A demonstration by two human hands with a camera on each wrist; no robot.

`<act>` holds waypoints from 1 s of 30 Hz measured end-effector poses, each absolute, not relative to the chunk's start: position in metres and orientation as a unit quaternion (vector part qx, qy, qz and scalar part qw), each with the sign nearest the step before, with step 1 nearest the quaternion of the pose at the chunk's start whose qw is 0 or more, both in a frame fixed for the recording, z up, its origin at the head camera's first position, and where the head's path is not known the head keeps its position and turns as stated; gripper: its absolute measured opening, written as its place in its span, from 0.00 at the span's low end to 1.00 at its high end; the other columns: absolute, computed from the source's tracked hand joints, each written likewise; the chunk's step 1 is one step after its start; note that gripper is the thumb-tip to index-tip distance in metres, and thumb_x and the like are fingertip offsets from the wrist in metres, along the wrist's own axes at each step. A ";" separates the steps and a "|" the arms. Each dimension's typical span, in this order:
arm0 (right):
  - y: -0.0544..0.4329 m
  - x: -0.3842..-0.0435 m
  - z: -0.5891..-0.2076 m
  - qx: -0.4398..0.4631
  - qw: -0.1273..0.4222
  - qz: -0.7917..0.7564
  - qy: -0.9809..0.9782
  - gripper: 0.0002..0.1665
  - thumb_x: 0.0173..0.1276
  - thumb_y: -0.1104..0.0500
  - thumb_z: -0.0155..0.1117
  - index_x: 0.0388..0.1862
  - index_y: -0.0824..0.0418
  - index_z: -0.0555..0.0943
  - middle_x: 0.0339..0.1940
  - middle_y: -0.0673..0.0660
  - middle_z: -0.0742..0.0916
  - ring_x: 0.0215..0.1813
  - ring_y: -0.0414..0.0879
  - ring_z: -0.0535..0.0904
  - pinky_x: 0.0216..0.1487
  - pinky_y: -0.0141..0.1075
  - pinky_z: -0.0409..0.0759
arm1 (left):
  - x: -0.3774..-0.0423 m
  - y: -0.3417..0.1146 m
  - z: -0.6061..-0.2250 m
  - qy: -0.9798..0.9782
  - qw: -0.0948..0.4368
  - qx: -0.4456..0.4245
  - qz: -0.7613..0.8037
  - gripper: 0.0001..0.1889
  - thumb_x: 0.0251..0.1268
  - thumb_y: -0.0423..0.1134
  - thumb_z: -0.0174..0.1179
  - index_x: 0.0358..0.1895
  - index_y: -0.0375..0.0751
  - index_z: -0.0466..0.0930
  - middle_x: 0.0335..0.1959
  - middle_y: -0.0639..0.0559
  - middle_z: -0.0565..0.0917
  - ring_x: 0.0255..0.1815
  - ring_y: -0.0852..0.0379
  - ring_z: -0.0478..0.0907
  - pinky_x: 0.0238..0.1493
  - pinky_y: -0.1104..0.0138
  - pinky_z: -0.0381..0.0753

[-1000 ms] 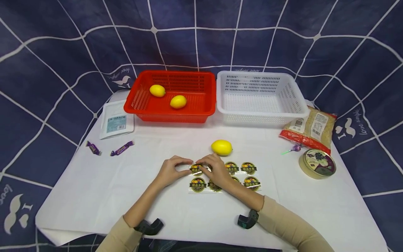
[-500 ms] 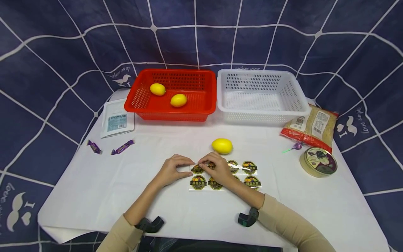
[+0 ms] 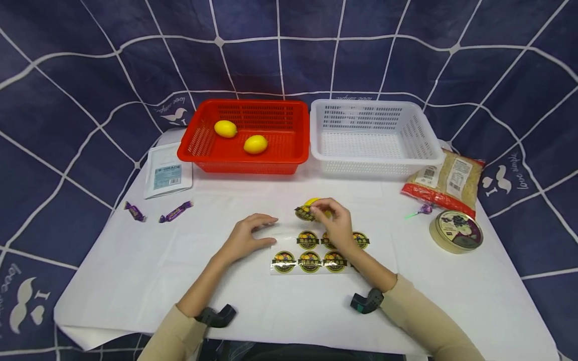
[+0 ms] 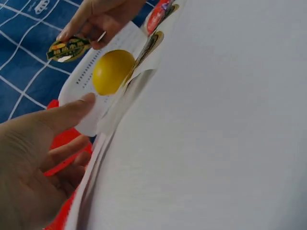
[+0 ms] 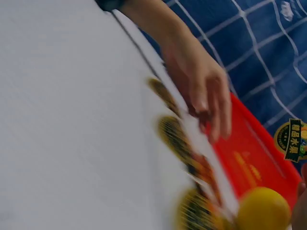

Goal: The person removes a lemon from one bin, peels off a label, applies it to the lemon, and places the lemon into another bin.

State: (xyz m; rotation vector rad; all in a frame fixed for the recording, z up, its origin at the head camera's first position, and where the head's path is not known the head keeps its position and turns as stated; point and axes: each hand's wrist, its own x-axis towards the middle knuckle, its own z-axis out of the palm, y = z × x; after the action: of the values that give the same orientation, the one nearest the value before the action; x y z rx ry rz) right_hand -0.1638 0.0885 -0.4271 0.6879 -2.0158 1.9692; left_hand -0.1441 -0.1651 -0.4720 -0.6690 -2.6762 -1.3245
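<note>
My right hand (image 3: 336, 225) pinches a round black-and-gold sticker (image 3: 304, 212) by its edge, raised off the sheet. Behind that hand a lemon (image 3: 311, 201) lies on the table, mostly covered in the head view; the left wrist view shows the lemon (image 4: 113, 72) just below the sticker (image 4: 68, 49). The sticker sheet (image 3: 284, 245) lies flat with several stickers on it, its upper left spot bare. Beside the sheet's left edge my left hand (image 3: 246, 238) rests with thumb and fingers apart, holding nothing.
A red basket (image 3: 244, 168) with two lemons and a white basket (image 3: 377, 168) stand at the back. A white pouch (image 3: 168, 175) and two purple candies (image 3: 175, 212) are at left. At right are a grain bag (image 3: 444, 183), a lollipop (image 3: 424, 210) and a round tin (image 3: 456, 232).
The right hand has peeled the upper left sticker from the sheet and carried it up and right, in front of the lemon. The left hand has shifted slightly away from the sheet.
</note>
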 end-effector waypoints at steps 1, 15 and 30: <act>0.096 -0.168 -0.422 0.221 0.118 0.673 -0.696 0.06 0.59 0.75 0.60 0.36 0.77 0.77 0.33 0.65 0.83 0.35 0.44 0.77 0.41 0.34 0.77 | -0.148 -0.163 -0.468 -0.870 0.048 -0.218 -0.439 0.27 0.45 0.44 0.73 0.53 0.47 0.79 0.50 0.60 0.78 0.48 0.56 0.75 0.47 0.60 0.77; 0.141 -0.215 -0.414 0.191 -0.039 0.581 -0.790 0.09 0.63 0.63 0.63 0.38 0.69 0.82 0.35 0.58 0.86 0.36 0.50 0.80 0.39 0.38 0.80 | -0.211 -0.093 -0.470 -0.823 0.026 -0.247 -0.511 0.41 0.42 0.43 0.74 0.65 0.44 0.66 0.61 0.52 0.72 0.60 0.57 0.68 0.56 0.60 0.73; 0.133 -0.224 -0.446 0.225 0.033 0.517 -0.825 0.08 0.60 0.53 0.67 0.34 0.55 0.85 0.30 0.47 0.86 0.37 0.44 0.77 0.42 0.43 0.75 | -0.219 -0.081 -0.494 -0.821 0.020 -0.266 -0.506 0.33 0.43 0.43 0.74 0.59 0.53 0.73 0.54 0.58 0.78 0.51 0.59 0.76 0.56 0.67 0.72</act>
State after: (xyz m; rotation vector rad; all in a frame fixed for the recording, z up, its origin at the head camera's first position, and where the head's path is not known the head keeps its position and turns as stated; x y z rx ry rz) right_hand -0.2236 0.1334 -0.4458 0.6910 -2.5385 1.5917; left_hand -0.2191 -0.0813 -0.4935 -0.8239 -2.5458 -1.5687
